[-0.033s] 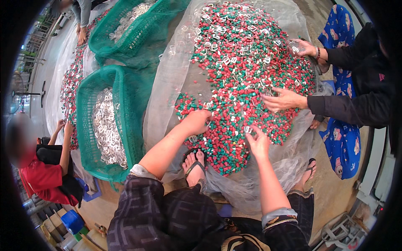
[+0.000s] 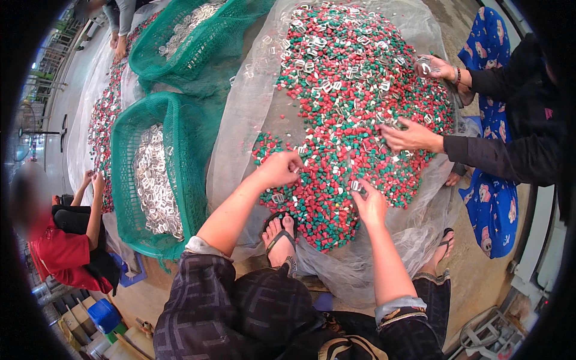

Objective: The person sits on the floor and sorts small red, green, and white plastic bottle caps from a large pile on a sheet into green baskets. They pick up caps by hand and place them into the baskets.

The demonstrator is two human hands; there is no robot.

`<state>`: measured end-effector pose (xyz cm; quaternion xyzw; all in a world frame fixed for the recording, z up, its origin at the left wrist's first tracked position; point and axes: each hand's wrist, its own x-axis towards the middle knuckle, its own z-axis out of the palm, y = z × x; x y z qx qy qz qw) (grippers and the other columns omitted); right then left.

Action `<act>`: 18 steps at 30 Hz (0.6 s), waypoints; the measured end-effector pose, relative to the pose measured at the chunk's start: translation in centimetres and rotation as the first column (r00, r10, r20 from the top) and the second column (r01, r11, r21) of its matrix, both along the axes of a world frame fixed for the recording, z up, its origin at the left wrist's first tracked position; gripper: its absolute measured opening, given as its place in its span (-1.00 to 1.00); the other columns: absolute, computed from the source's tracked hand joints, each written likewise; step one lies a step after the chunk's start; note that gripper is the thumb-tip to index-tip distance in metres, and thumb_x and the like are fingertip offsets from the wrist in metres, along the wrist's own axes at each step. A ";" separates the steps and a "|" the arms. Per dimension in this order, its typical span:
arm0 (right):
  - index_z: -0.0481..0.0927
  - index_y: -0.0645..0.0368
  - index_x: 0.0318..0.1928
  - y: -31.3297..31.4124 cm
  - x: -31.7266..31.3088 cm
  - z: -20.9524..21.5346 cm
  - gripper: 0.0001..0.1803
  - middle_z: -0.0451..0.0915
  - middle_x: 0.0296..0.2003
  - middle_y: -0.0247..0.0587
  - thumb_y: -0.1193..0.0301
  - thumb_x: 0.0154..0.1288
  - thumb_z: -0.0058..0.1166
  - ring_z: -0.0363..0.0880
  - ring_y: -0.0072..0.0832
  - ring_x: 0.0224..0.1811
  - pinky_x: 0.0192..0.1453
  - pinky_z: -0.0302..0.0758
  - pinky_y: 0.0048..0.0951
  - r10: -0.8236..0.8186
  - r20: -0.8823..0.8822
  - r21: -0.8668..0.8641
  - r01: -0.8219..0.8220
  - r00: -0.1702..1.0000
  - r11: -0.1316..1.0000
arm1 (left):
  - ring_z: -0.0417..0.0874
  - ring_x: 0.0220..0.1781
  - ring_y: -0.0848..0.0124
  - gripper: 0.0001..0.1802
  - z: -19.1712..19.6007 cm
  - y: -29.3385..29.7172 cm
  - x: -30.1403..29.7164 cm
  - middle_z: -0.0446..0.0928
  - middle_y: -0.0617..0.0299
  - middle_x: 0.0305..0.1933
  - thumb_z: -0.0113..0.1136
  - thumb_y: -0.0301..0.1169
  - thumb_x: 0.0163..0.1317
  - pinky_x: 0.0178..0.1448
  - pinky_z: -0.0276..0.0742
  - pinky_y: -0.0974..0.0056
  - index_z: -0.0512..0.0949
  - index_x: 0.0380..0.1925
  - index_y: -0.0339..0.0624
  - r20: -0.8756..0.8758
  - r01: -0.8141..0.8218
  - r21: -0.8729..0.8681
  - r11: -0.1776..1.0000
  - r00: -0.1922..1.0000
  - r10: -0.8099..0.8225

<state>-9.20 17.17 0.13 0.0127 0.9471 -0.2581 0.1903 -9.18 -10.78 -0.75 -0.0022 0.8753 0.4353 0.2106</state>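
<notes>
My right hand (image 2: 371, 205) pinches a silver metal slide buckle (image 2: 356, 186) between thumb and fingers, just above a spread heap of small red, green and white cone-shaped pieces (image 2: 327, 207). To its left, my left hand (image 2: 279, 169) hovers at the heap's near left edge with thumb and fingertips drawn together. Whatever it may hold is too small to make out. Another loose buckle (image 2: 277, 198) lies beneath my left wrist, beside my sandalled foot. More silver buckles (image 2: 328, 86) are scattered over the far part of the heap.
A green mesh-lined basket (image 2: 118, 174) of silver buckles stands at left, with a second green basket (image 2: 139, 60) behind it. At right, a co-worker's hands (image 2: 414, 137) reach over the heap. Translucent sheeting (image 2: 231, 150) lies underneath. Another person in red (image 2: 66, 249) sits far left.
My left hand has shifted slightly away from me, its fingers still together. The co-worker's nearer hand has moved a little to the right. My right hand stays nearly still with the buckle.
</notes>
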 end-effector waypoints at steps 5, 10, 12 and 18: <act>0.63 0.08 -0.30 0.6 -0.6 -1.6 -0.80 0.61 -0.40 -0.12 0.30 0.05 0.15 0.58 -0.20 -0.32 -0.23 0.48 -0.25 -0.033 -0.063 0.016 0.034 0.997 0.999 | 0.61 -0.43 0.37 -0.83 1.4 -3.1 0.7 0.55 0.16 -0.47 0.17 -0.56 -0.02 -0.31 0.51 0.26 0.44 -0.38 -0.26 0.012 -0.148 0.042 0.988 0.989 0.148; 0.61 0.14 -0.38 1.2 -0.2 -2.7 -0.84 0.60 -0.47 -0.11 0.32 0.10 0.11 0.58 -0.19 -0.39 -0.30 0.47 -0.25 -0.033 -0.167 -0.007 0.032 0.985 0.999 | 0.57 -0.25 0.01 -0.77 1.8 -2.4 4.9 0.55 0.03 -0.36 0.17 -0.49 0.01 -0.23 0.46 0.04 0.39 -0.31 -0.18 -0.032 -0.090 -0.192 0.977 0.996 0.085; 0.60 0.16 -0.38 1.7 -0.3 -3.7 -0.83 0.59 -0.52 -0.11 0.32 0.11 0.11 0.58 -0.20 -0.45 -0.35 0.46 -0.26 -0.113 -0.141 -0.061 0.106 0.983 0.993 | 0.58 -0.23 0.04 -0.76 0.4 -1.6 6.6 0.55 0.04 -0.33 0.22 -0.47 -0.01 -0.20 0.47 0.06 0.41 -0.33 -0.19 -0.028 -0.072 -0.281 0.957 0.997 0.067; 0.60 0.21 -0.40 0.0 -0.5 -1.4 -0.82 0.52 -0.66 -0.18 0.33 0.11 0.12 0.50 -0.36 -0.63 -0.47 0.39 -0.36 -0.146 -0.177 -0.201 0.109 0.973 0.974 | 0.60 -0.27 0.17 -0.75 -1.1 -1.5 8.0 0.55 0.10 -0.33 0.28 -0.41 -0.06 -0.23 0.48 0.13 0.43 -0.39 -0.20 -0.018 -0.002 -0.347 0.938 1.000 -0.004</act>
